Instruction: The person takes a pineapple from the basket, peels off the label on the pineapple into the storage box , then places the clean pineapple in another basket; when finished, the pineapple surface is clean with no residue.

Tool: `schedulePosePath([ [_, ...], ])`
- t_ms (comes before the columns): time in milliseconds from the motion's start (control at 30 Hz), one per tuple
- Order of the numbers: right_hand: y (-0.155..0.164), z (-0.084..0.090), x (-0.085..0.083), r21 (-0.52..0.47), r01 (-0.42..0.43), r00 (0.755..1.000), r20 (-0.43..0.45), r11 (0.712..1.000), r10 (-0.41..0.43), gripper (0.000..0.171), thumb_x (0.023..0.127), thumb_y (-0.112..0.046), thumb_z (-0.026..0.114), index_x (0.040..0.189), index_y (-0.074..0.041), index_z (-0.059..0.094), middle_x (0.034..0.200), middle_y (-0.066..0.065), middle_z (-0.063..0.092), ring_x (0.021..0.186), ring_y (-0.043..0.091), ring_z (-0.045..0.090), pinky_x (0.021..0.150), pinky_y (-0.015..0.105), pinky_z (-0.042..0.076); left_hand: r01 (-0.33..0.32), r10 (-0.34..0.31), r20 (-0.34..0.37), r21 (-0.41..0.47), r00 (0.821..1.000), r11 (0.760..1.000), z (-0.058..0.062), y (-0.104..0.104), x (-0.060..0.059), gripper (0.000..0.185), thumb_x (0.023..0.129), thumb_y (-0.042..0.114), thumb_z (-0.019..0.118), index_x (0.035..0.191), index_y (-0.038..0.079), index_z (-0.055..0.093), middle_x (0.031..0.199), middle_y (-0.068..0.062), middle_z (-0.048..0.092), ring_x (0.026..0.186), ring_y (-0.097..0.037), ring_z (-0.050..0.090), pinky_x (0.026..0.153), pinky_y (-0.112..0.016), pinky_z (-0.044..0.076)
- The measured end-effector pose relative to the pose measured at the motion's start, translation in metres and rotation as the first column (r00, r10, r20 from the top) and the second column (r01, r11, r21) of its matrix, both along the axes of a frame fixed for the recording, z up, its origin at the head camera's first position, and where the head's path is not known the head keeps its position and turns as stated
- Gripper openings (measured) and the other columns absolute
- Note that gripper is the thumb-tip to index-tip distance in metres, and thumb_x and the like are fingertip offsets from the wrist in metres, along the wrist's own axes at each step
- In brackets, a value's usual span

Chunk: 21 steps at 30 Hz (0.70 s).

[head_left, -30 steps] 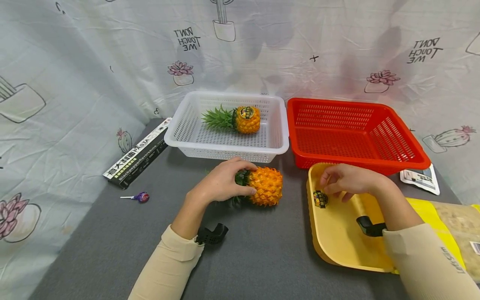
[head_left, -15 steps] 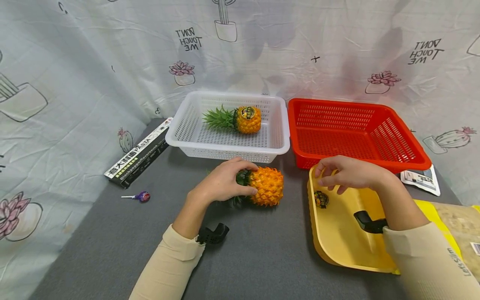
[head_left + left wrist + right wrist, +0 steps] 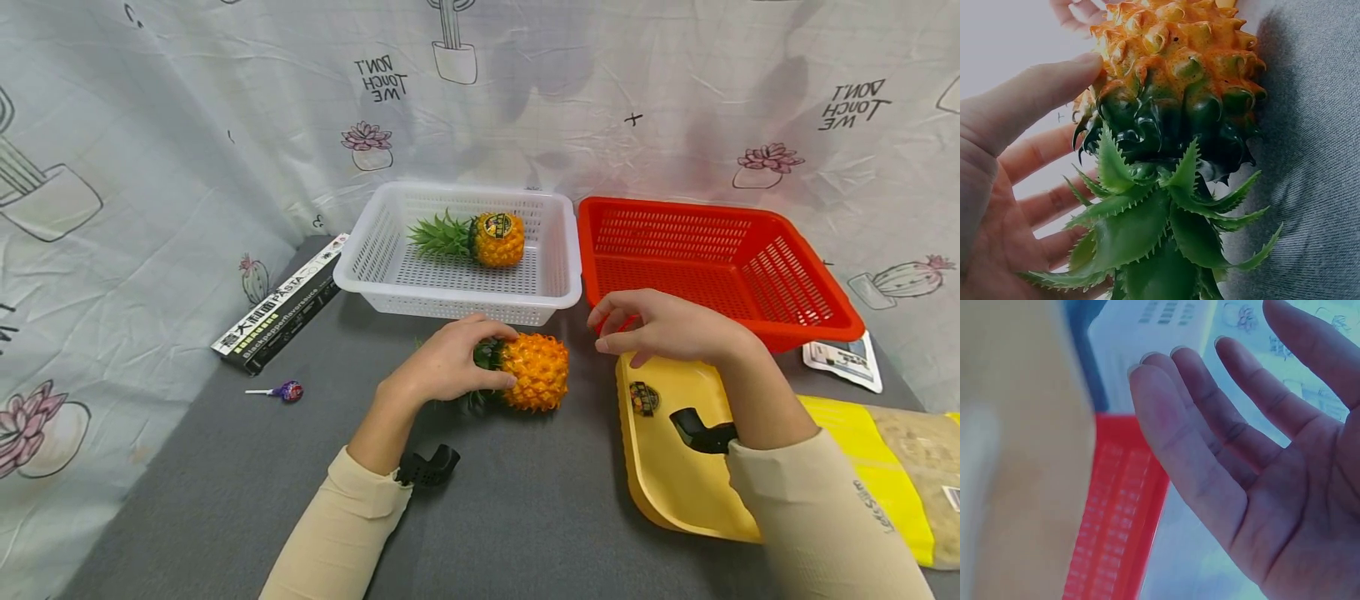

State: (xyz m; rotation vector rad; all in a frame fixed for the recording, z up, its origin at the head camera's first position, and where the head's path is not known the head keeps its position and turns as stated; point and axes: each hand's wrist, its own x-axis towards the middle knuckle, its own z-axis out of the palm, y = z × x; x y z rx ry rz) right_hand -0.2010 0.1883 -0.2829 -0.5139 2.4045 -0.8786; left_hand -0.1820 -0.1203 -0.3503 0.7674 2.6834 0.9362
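An orange pineapple (image 3: 532,372) lies on its side on the grey table, crown toward my left. My left hand (image 3: 450,362) grips it where the green crown meets the fruit; in the left wrist view the thumb and fingers curl round the pineapple (image 3: 1175,81) and its leaves. My right hand (image 3: 660,327) hovers empty with relaxed fingers above the far left corner of the yellow tray (image 3: 675,475), right of the pineapple. The right wrist view shows the right hand (image 3: 1235,444) with straight, spread fingers. A round sticker (image 3: 642,397) lies on the tray.
A white basket (image 3: 558,250) at the back holds a second pineapple (image 3: 495,239). A red basket (image 3: 817,321) stands beside it on the right. A black pasta box (image 3: 281,304) and a lollipop (image 3: 288,391) lie left. A yellow bag (image 3: 892,467) and a packet (image 3: 843,360) lie right.
My right hand has lifted off the yellow tray and moved left toward the pineapple, leaving the sticker on the tray. The left hand and pineapple have stayed put.
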Motion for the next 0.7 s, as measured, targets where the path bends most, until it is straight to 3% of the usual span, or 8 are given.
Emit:
schedulePosePath([
  [167,-0.019,-0.002,-0.002,-0.030,-0.009,1.000,0.000,1.000,0.009,0.039,0.096,-0.028,0.073,0.130,-0.012,0.063,0.122,0.012,0.067,0.099,0.025,0.067,0.084,0.039,0.062,-0.007,0.007,0.002,0.006,1.000,1.000,-0.001,0.000,-0.001,0.059,0.086,0.037,0.082,0.140,0.020,0.065,0.138,-0.001,0.062,0.130,-0.022,0.058,0.112,-0.045,0.046],
  [467,-0.044,-0.018,-0.003,-0.030,-0.057,0.998,0.014,0.998,0.057,0.057,0.094,-0.029,0.075,0.144,-0.008,0.056,0.141,0.017,0.060,0.126,0.036,0.060,0.100,0.049,0.055,0.005,-0.005,-0.002,0.009,1.000,1.000,-0.002,0.001,-0.002,0.058,0.087,0.039,0.081,0.139,0.019,0.065,0.138,-0.002,0.062,0.128,-0.022,0.058,0.111,-0.046,0.046],
  [700,-0.060,-0.028,-0.003,0.001,-0.092,0.996,-0.001,0.996,0.092,0.072,0.089,-0.031,0.081,0.149,-0.006,0.050,0.144,0.017,0.057,0.130,0.038,0.054,0.109,0.057,0.047,0.000,0.000,-0.012,0.008,1.000,1.000,0.000,-0.001,0.000,0.059,0.088,0.039,0.081,0.140,0.018,0.064,0.137,-0.003,0.062,0.127,-0.023,0.059,0.110,-0.047,0.047],
])
